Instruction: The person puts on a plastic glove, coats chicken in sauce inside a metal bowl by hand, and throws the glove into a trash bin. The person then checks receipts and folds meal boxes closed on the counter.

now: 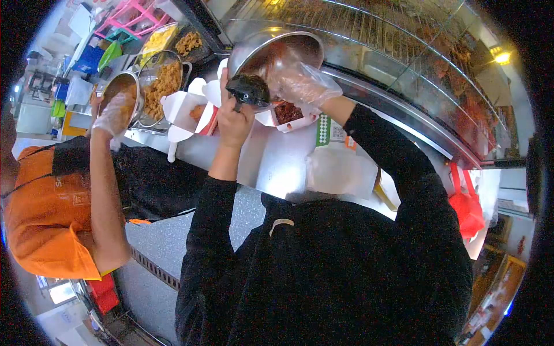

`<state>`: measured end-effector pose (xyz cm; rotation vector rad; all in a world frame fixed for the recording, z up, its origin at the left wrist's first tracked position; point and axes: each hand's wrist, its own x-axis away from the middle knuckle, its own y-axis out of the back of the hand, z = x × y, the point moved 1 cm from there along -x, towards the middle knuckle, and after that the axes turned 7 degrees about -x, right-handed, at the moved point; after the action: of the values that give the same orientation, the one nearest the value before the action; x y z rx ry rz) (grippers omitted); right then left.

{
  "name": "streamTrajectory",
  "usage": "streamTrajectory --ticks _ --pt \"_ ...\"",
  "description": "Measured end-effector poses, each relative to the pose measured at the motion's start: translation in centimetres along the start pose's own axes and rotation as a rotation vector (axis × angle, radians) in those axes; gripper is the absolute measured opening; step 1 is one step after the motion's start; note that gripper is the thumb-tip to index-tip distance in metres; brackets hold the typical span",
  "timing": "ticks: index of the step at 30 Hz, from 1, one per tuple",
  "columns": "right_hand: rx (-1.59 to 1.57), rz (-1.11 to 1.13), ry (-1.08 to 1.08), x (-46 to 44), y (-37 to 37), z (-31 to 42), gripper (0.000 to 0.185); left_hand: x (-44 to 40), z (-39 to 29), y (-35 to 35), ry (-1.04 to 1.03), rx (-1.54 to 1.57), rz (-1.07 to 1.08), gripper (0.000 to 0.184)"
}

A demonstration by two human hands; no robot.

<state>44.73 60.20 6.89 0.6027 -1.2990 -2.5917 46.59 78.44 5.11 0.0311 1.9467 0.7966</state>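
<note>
My left hand (pixel 235 122) is bare and closed at the lower side of a tilted metal bowl (pixel 309 41), one finger stretched up along its edge. A round black part (pixel 249 90) sits at the bowl's lower side, by my fingers. In a clear plastic glove, my right hand (pixel 306 84) reaches to the bowl's mouth; motion smears its fingers. Below the bowl stands an open paper takeaway box (pixel 309 120) with dark red-brown food (pixel 287 113) in it. To its left is another open white box (pixel 186 115) with some fried food inside.
On the left, a co-worker in an orange shirt (pixel 52 213) holds a metal bowl (pixel 134 81) with a gloved hand (pixel 115 115). A tray of fried food (pixel 163 86) stands beyond. A glass cabinet (pixel 398 52) runs behind the metal counter (pixel 259 164). A red bag (pixel 466 212) hangs at right.
</note>
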Motion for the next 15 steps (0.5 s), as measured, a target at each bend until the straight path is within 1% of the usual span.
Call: streamTrajectory --ticks 2,3,5,7,9,11,13,15 --pt "-0.082 -0.102 0.175 0.9 -1.5 -1.8 0.016 0.4 0.3 -0.3 -0.004 0.028 -0.015 0.038" --pt "-0.362 -0.043 0.025 1.1 -2.0 -2.3 0.015 0.7 0.5 -0.5 -0.008 0.067 -0.036 0.039" --pt "-0.915 0.083 -0.284 1.2 -3.1 -3.4 0.012 0.8 0.9 -0.7 -0.048 0.086 -0.072 0.03" --pt "-0.605 0.022 -0.43 1.0 -0.7 -1.8 0.008 0.4 0.8 -0.6 -0.117 0.049 -0.099 0.011" --pt "-0.228 -0.014 -0.346 1.1 0.3 -0.9 0.01 0.1 0.3 -0.2 -0.061 0.071 -0.043 0.015" --pt "0.215 -0.027 -0.033 1.0 0.5 -0.4 0.011 0.0 -0.1 0.0 0.028 0.102 0.027 0.017" --pt "0.174 -0.081 -0.031 1.8 0.0 -0.1 0.011 0.0 -0.2 0.2 0.159 0.137 0.105 0.018" --pt "0.112 -0.082 -0.031 2.3 -0.8 -0.6 0.012 0.4 0.2 0.2 0.097 0.055 0.078 0.021"
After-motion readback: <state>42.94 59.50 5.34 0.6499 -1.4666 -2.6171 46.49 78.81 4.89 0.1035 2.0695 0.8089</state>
